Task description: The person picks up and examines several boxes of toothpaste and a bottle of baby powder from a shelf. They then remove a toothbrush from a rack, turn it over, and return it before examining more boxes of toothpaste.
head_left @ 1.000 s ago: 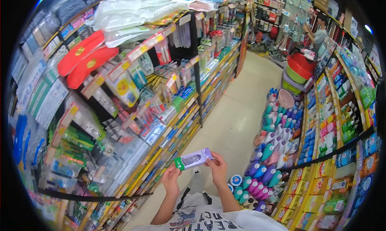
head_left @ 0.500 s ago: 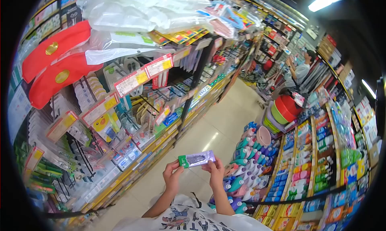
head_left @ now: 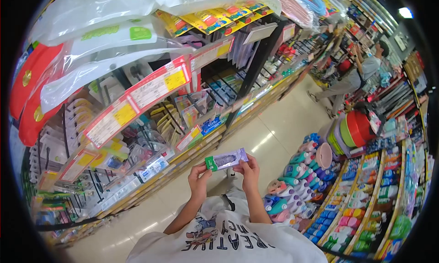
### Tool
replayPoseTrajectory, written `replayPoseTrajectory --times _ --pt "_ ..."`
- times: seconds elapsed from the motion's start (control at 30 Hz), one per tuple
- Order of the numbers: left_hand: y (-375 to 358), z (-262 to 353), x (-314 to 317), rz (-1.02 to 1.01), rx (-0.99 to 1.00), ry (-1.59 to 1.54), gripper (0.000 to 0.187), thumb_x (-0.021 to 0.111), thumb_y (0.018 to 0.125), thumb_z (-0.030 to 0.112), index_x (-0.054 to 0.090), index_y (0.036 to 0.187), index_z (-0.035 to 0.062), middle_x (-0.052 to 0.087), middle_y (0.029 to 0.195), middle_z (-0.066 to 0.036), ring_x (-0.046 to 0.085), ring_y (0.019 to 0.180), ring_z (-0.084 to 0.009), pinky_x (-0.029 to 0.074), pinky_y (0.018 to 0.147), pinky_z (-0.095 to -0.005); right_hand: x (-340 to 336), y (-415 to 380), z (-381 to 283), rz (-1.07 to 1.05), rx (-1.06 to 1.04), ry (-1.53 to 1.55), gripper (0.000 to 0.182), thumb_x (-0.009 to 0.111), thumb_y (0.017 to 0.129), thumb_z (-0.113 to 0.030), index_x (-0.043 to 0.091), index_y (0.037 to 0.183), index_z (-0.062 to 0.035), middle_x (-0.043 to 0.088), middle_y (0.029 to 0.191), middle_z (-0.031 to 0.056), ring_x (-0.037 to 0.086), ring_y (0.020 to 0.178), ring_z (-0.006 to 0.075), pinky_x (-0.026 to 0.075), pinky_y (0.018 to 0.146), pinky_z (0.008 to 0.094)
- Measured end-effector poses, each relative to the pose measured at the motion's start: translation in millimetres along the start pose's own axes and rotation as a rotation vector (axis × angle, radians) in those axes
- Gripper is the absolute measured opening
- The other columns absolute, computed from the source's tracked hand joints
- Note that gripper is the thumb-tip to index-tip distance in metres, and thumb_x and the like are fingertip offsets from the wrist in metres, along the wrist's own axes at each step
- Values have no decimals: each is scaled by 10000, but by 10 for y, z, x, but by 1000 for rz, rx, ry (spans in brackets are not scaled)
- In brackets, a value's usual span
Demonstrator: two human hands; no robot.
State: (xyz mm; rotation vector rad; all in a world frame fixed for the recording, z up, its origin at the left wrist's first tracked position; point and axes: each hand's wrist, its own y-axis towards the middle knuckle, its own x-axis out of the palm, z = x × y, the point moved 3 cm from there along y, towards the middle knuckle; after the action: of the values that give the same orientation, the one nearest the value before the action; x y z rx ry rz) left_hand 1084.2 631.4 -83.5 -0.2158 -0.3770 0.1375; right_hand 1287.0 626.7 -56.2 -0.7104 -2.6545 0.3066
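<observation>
I hold a small flat purple packet (head_left: pixel 227 160) out in front of my shirt, over the aisle. Its left end is green, and a window in its face shows something dark purple whose kind I cannot make out. My left hand (head_left: pixel 199 180) pinches the green end between thumb and fingers. At the opposite end, my right hand (head_left: pixel 248 171) grips the purple edge. Nearest to my left hand are the lower rails of the shelf rack (head_left: pixel 183 157), hung with small packaged goods.
Price tags (head_left: pixel 157 84) jut from the left rack, below hanging plastic bags (head_left: pixel 105 9). Detergent bottles (head_left: pixel 292 183) crowd the floor on the right, near stacked colored basins (head_left: pixel 350 130). Another person (head_left: pixel 361 70) stands farther down the aisle. Shelves of bottles (head_left: pixel 352 208) line the right side.
My view has shifted closer to the left rack, and more of my shirt shows. Both hands keep hold of the packet, which has risen slightly in view.
</observation>
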Motion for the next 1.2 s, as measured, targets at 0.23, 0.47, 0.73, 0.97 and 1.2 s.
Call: replayPoseTrajectory --times 0.23,0.47,0.73,0.97,1.2 --pt "437 -386 540 187 -93 -15 203 695 839 -21 643 1035 -33 678 1056 -117 633 902 -161 537 820 -306 -199 1182 -29 -173 111 -26 372 622 900 -69 553 1253 25 661 932 105 680 684 178 597 642 293" --pt "715 -643 1631 53 -143 44 257 630 914 26 643 1169 -5 678 1095 -105 671 991 -196 571 848 -337 -1121 2498 -38 -14 181 74 431 631 890 -104 549 1300 1 656 954 86 645 638 159 558 583 276" --pt "791 -781 2133 22 -245 47 228 562 964 63 638 1165 -12 671 1157 -126 691 1002 -250 586 834 -345 -1503 3984 -129 54 57 91 479 636 902 -125 529 1358 -25 655 981 52 634 685 133 552 620 255" --pt "847 -709 2023 169 -217 4 204 552 965 58 648 1131 -13 677 1133 -129 700 949 -242 581 809 -329 -1045 4631 -53 -140 140 -3 469 637 912 -73 531 1365 -12 622 947 42 627 728 114 568 619 254" --pt "824 -756 1918 234 -219 8 207 558 976 85 636 1136 -19 684 1114 -162 710 934 -263 600 799 -345 -828 4873 199 -193 71 -143 542 735 860 -53 505 1344 34 596 974 84 670 743 196 608 656 313"
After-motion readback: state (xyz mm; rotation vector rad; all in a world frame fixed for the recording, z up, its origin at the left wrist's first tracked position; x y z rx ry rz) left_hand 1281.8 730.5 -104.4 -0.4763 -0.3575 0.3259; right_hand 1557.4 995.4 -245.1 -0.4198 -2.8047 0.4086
